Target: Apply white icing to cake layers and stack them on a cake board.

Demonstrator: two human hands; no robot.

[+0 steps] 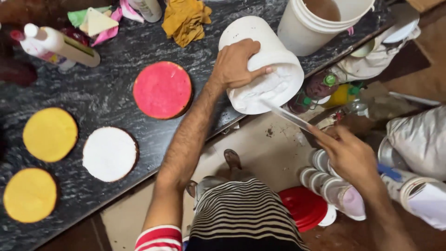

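The left hand [234,65] holds a white tub [262,65] tipped on its side at the edge of the dark tabletop [107,88], its grip wrapped over the rim, the mouth facing the right hand [350,155]. That hand pinches a thin spatula [290,116], whose long blade points up-left into the white cream inside the tub.

The left hand [234,65] tilts a white tub [265,69] of cream over the counter [107,88] edge; the right hand [350,155] holds a spatula [290,116] in it.
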